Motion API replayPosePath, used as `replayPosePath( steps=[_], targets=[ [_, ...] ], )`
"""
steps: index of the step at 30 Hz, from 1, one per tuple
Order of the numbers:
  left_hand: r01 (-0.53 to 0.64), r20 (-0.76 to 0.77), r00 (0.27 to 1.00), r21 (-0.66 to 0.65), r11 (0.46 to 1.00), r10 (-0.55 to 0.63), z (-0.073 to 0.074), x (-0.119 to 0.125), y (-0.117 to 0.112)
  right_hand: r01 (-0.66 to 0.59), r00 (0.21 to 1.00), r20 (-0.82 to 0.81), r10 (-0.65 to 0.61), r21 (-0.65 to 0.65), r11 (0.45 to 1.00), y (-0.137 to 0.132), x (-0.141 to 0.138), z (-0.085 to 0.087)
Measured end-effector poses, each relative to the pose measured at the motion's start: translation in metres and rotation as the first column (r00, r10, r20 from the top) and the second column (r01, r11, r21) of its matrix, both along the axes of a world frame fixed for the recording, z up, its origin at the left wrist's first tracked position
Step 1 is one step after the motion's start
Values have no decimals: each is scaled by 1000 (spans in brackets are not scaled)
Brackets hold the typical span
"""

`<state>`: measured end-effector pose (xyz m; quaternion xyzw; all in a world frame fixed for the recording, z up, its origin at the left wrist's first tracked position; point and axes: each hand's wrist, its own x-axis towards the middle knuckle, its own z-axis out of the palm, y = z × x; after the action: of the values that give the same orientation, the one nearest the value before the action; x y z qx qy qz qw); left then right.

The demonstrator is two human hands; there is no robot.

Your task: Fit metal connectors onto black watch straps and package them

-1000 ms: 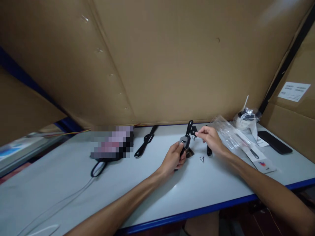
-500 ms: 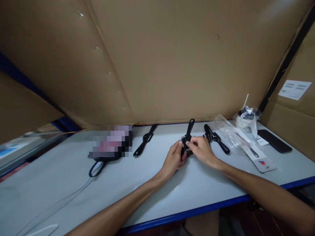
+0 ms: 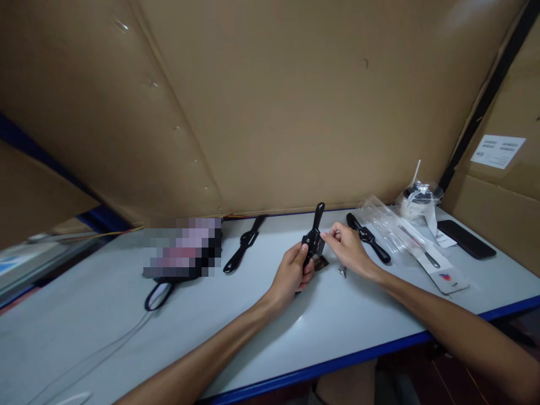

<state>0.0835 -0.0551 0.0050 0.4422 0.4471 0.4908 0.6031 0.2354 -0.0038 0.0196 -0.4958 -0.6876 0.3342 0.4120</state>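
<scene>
Both bare forearms reach forward over the surface [image 3: 358,315], converging near its middle. The left hand [image 3: 293,275] stands thumb-up just above the surface, its fingers [image 3: 307,271] curled tight in a closed grip. The right hand [image 3: 348,250], palm down, points its fingertips [image 3: 327,235] towards the left hand, thumb and forefinger drawn close; whether they pinch anything is unclear.

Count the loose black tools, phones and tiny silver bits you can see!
Black tools: 3, the held tool in the left hand, plus the left tool and the right tool lying on the table.
Phones: 1, the phone.
Tiny silver bits: 1, the silver bit.
Total: 5.
</scene>
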Motion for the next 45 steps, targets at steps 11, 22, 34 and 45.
replayPosePath(
  steps=[11, 22, 34, 45],
  targets=[
    [43, -38, 998, 23, 999, -42, 1, -3, 2, -368, 924, -202, 325, -241, 898, 6, 8, -4],
    [58, -86, 995, 87, 995, -50, -1, -1, 1, -392, 914, -181, 364, -154, 907, 5, 8, -5],
    [123, -119, 986, 65, 990, -115, -2, -1, -2, -339, 916, -302, 264, -232, 912, -1, 5, 5],
    [205, -154, 970, 80, 975, -191, 3, 0, -4, -266, 915, -348, 203, -146, 953, -7, 0, 0]
  ],
)
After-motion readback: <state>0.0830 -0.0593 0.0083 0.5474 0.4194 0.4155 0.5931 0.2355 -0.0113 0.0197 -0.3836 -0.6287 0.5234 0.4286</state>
